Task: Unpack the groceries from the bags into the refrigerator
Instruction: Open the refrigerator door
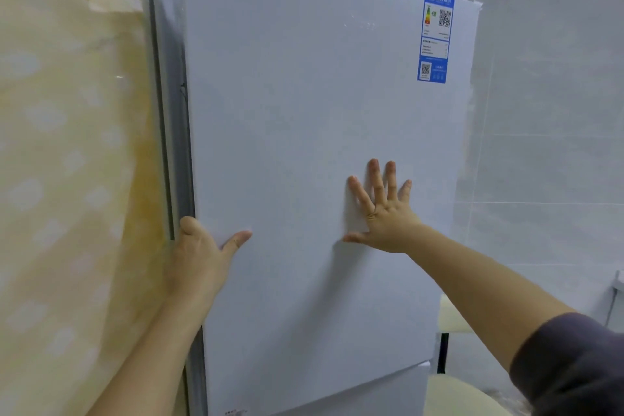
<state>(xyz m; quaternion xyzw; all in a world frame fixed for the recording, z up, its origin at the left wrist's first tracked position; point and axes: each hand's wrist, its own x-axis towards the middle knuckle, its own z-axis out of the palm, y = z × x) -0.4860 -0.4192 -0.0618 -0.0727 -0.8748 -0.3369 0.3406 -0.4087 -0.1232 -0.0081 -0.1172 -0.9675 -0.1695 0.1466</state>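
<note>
**Hands on a white fridge door**

The fridge door fills the view, a plain, glossy white panel with a dark seam down its left edge. A blue label with QR codes sits at its top right corner. The left hand grips the left edge, thumb on the front and fingers hidden behind. The right hand lies flat on the front, fingers spread and holding nothing. A lower door is below, a yellow sheet left.

refrigerator door: smooth, satin white | label: glossy blue paper
</note>
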